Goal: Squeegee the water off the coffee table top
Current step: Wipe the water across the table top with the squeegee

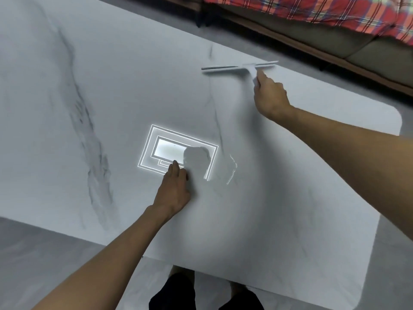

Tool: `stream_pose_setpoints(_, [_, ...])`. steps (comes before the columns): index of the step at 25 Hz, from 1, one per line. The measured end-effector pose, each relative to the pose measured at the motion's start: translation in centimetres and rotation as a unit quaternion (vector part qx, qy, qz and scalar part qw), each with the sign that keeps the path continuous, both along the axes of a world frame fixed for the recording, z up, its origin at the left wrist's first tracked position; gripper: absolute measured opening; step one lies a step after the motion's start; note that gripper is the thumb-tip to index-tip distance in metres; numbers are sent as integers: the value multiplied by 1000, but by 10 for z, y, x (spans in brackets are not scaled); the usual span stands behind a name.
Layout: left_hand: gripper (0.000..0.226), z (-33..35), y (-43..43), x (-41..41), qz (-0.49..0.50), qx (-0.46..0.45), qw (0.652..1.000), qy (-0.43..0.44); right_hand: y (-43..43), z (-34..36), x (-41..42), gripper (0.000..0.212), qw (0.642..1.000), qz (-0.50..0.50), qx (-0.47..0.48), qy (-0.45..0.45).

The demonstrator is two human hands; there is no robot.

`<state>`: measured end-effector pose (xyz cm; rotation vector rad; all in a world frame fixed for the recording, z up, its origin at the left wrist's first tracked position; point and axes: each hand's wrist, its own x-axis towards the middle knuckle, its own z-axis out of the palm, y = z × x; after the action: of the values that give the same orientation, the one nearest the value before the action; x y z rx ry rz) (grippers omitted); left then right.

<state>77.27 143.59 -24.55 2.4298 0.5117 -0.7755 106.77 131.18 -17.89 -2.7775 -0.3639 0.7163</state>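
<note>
A white marble coffee table top point(125, 104) with grey veins fills the view. My right hand point(271, 97) grips the handle of a pale grey squeegee point(237, 67), whose long blade lies across the table near the far edge. My left hand point(175, 189) rests on the table nearer to me, fingers straight and together, touching the surface. A thin bright outline of water point(232, 170) shows just right of the left hand.
A ceiling lamp's reflection point(161, 151) glares on the table beside my left hand. A sofa point(362, 50) with a red plaid blanket point(312, 10) runs behind the far edge. Grey floor lies left and right; my legs point(178, 291) stand at the near edge.
</note>
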Motion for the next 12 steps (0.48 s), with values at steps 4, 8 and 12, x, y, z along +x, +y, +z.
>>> stream_pose_setpoints(4, [38, 0, -12, -18, 8, 12, 1000, 3, -13, -14, -56, 47, 996, 82, -16, -8])
stream_pose_setpoints(8, [36, 3, -46, -35, 30, 29, 999, 1, -94, -10, -129, 52, 980, 199, -8, 4])
stream_pose_setpoints(12, [35, 5, -98, -59, 56, 21, 998, 20, -188, 0, -168, 54, 962, 271, -31, 24])
